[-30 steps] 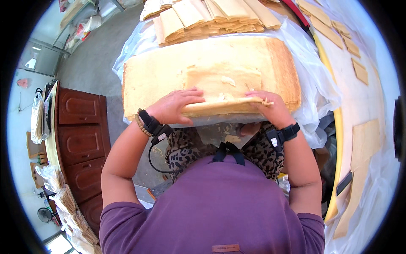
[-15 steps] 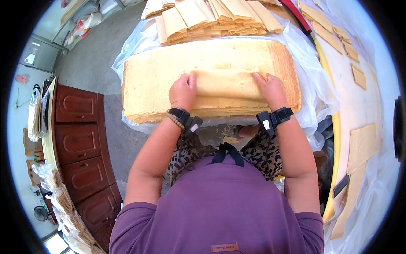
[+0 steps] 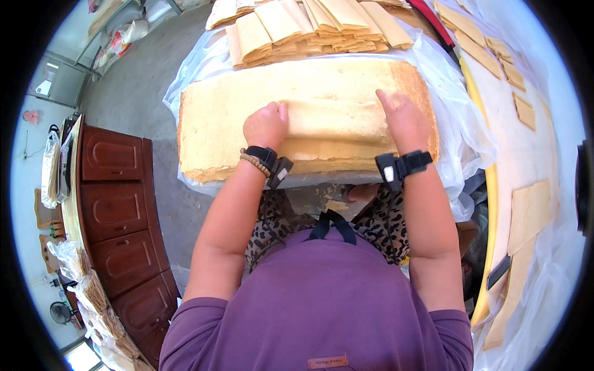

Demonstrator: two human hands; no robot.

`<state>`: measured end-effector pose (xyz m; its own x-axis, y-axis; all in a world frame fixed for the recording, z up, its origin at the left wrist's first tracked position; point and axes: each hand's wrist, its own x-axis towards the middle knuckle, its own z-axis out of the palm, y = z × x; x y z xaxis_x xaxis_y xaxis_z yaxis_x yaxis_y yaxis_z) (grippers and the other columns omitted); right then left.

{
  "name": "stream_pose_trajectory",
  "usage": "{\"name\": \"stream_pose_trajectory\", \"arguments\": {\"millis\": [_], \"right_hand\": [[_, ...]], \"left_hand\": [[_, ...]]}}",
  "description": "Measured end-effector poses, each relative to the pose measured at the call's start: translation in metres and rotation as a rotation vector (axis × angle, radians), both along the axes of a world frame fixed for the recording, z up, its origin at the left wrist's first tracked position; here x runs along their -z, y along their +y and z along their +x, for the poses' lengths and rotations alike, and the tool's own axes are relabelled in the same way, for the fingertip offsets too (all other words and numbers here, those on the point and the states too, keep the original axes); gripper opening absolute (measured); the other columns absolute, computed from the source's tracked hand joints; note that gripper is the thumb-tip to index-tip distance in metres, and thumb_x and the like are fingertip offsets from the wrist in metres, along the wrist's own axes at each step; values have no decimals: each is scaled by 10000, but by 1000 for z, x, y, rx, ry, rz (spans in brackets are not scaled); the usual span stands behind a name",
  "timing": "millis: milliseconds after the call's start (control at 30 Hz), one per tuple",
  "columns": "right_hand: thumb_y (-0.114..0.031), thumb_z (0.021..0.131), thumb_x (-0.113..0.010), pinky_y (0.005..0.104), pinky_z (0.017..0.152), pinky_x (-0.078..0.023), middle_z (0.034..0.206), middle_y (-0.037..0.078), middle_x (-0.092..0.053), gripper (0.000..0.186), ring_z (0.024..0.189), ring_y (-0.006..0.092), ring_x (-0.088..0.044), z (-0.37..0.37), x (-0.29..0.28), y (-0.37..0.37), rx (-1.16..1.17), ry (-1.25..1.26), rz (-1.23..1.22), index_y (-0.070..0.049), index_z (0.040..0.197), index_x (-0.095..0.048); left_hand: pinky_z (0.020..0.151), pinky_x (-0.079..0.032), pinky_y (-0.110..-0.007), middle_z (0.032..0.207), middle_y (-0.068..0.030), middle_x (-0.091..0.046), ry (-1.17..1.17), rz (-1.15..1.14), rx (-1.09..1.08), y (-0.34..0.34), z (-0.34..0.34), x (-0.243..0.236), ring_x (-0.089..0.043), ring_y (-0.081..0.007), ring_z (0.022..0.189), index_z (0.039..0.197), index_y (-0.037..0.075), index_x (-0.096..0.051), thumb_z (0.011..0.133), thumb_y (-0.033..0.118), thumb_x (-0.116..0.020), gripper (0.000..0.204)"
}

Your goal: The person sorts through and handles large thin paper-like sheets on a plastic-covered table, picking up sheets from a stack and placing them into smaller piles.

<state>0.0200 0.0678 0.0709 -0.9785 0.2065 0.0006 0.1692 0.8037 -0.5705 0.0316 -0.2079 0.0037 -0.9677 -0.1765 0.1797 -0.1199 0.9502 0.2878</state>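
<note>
A thick stack of pale yellow tofu skin sheets (image 3: 235, 93) lies in front of me, its edges rough and browner at the right. On top is a folded tofu skin sheet (image 3: 334, 120), a flat strip stretched between my hands. Closed fingers of my left hand (image 3: 266, 125) pinch the strip's left end. At the right end, my right hand (image 3: 406, 123) is curled onto the sheet, its thumb side up and a fingertip pointing away from me. The undersides of both hands' fingers are hidden.
Folded strips (image 3: 291, 28) are piled beyond the stack. Clear plastic sheeting (image 3: 461, 117) spreads under the stack. To the right, a padded yellow-edged surface (image 3: 492, 204) carries more sheets and a phone (image 3: 499, 272). Reddish-brown cabinets (image 3: 117, 204) stand on the left.
My right hand has shifted slightly right and turned, its fingers more curled. My left hand has moved a little left. The strip between them lies flatter.
</note>
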Motion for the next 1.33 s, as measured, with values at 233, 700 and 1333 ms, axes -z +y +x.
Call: {"name": "stream_pose_trajectory", "arguments": {"millis": [233,700,1333], "right_hand": [[-542,922,-550,521,1157,-239,1476,132,-457,604,1400,350,-363,42,31,-64,-700,473,377,-136,1368,-538],[-584,842,-625,646,1141,-145,1568,57,-335,748,1456,381,-244,35,58,-47,-628,217,419,-223,1471,-439],[-172,925,-643,426,1057,-421,1148,120,-685,269,1053,228,-656,46,-38,10,-177,697,-383,-108,1185,-669]], "left_hand": [[659,-543,-488,764,-181,-696,-76,-2,0,5,-6,-7,-680,-377,711,824,82,-710,958,368,-497,381],[1187,-215,-462,1539,-154,-356,-12,-112,687,18,24,-20,-291,-317,1450,1449,73,-427,770,550,-723,881],[763,-566,-432,1061,-121,-734,-368,1138,505,22,28,-75,-722,-326,849,1213,135,-669,900,261,-699,339]]}}
